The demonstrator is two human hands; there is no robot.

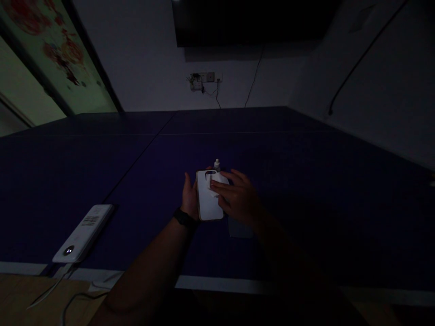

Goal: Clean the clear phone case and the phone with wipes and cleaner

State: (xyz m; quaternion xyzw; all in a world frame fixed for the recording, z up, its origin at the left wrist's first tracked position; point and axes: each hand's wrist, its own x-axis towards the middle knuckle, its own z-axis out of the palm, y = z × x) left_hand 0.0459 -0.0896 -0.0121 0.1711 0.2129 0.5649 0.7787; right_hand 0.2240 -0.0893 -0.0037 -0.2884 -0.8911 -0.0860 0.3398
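Room dim; right side of the frame nearly black. Phone [208, 203] was just below the centre of the frame, pale back up, gold-brown edge, long side running up the picture. Left hand [190, 199] carried it from the left and beneath: palm along the left edge, thumb sticking up apart from it, a fingertip showing past the top edge. Grip closed on the phone from below, as far as could be seen; most of those fingers were hidden. Dark band [183, 218] on the left wrist.

Right hand [239, 194] came in from the lower right, fingers together on a white tissue [220, 179], holding it against the upper right of the phone's back. Tissue crumpled, overlapping part of the dark camera patch. Thumb contact in shadow, could not tell.

Small white-capped bottle [217, 164] stood just beyond the phone's top edge. Dark flat slab [239, 229] lay under the right hand, details lost in the gloom.

All this over a blue table [152, 176] with a pale near edge. Lower left: white power bank [84, 231], small display lit, pale cable [47, 293] trailing off the near edge. Top centre: black screen [251, 22] on the wall, sockets [204, 78] below it. Upper left: glass panel [64, 54] with red flowers
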